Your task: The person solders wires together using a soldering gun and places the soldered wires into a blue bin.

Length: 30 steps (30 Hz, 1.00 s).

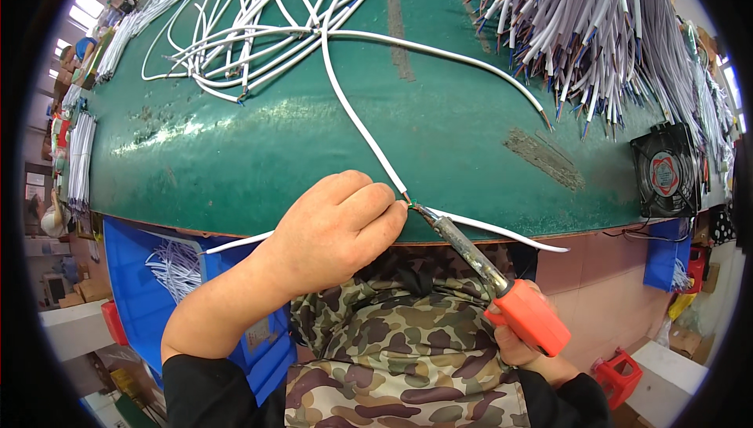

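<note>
My left hand is closed in a pinch at the table's front edge, gripping the stripped end of a white cable. Small bare wires show at its fingertips. My right hand is wrapped around the red handle of a soldering iron. The iron's metal tip meets the wires just right of my left fingertips. A shorter white cable runs right from behind the tip, over the table edge. Another white cable length sticks out left from behind my left hand.
Loose white cables lie tangled on the green tabletop. A thick bundle of cables with stripped ends lies at the far right. A black fan stands at the right edge. Below left is a blue bin holding cables.
</note>
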Each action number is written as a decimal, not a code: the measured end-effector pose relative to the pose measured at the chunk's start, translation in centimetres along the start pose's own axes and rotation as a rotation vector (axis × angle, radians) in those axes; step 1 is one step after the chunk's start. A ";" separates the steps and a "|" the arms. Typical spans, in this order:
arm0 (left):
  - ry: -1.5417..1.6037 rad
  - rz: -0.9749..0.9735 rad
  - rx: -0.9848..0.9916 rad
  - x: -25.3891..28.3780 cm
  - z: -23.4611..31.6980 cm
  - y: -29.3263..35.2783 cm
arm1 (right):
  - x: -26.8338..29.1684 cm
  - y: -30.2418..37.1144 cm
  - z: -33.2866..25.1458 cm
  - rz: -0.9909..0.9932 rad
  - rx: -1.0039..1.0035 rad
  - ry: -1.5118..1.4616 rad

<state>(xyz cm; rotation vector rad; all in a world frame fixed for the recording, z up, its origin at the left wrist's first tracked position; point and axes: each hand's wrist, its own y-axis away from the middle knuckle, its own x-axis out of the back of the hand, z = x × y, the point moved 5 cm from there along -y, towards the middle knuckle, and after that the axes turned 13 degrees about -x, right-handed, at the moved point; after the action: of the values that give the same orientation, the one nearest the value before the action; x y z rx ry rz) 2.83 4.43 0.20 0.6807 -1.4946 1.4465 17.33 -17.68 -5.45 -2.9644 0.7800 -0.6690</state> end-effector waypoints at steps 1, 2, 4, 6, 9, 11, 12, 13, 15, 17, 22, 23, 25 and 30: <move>0.002 0.002 -0.005 0.0 0.0 0.0 | 0.0 0.0 -0.1 -0.001 0.012 -0.006; 0.002 0.005 -0.003 0.0 -0.1 0.1 | 0.0 -0.1 0.0 0.011 -0.001 -0.014; 0.007 0.002 -0.011 -0.1 -0.1 0.1 | -0.2 -0.2 -0.1 -0.037 -0.008 0.003; 0.009 -0.002 -0.010 0.0 -0.1 0.1 | -0.2 -0.3 -0.2 -0.030 -0.013 -0.005; 0.008 -0.011 -0.008 0.0 -0.1 0.1 | -0.2 -0.5 -0.4 -0.025 0.000 0.014; 0.008 -0.013 -0.004 -0.1 -0.1 0.2 | -0.3 -0.5 -0.6 -0.028 0.017 0.042; 0.010 -0.002 -0.006 -0.1 -0.1 0.1 | -0.3 -0.5 -0.5 -0.024 0.004 0.025; 0.013 0.008 -0.008 0.0 -0.1 0.1 | -0.3 -0.5 -0.5 -0.020 -0.008 0.009; 0.011 0.008 -0.005 -0.1 -0.1 0.2 | -0.2 -0.4 -0.5 -0.028 0.010 0.035; 0.011 0.006 -0.003 -0.1 -0.2 0.2 | -0.3 -0.3 -0.4 -0.034 0.027 0.062; 0.018 0.000 -0.005 -0.2 -0.2 0.2 | -0.2 0.0 -0.1 0.021 0.022 0.095; 0.018 0.002 -0.005 -0.1 -0.2 0.2 | -0.2 0.0 -0.1 0.031 0.021 0.107; 0.022 0.006 -0.007 -0.1 -0.2 0.1 | -0.3 0.1 -0.2 -0.002 0.067 0.070; 0.023 0.003 -0.002 -0.1 -0.2 0.1 | -0.4 -0.1 -0.2 -0.025 0.103 0.062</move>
<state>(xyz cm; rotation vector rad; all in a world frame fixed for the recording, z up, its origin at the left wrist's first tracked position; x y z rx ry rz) 2.84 4.60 0.06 0.6594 -1.4799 1.4503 16.99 -17.41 -5.42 -2.8775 0.6911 -0.7807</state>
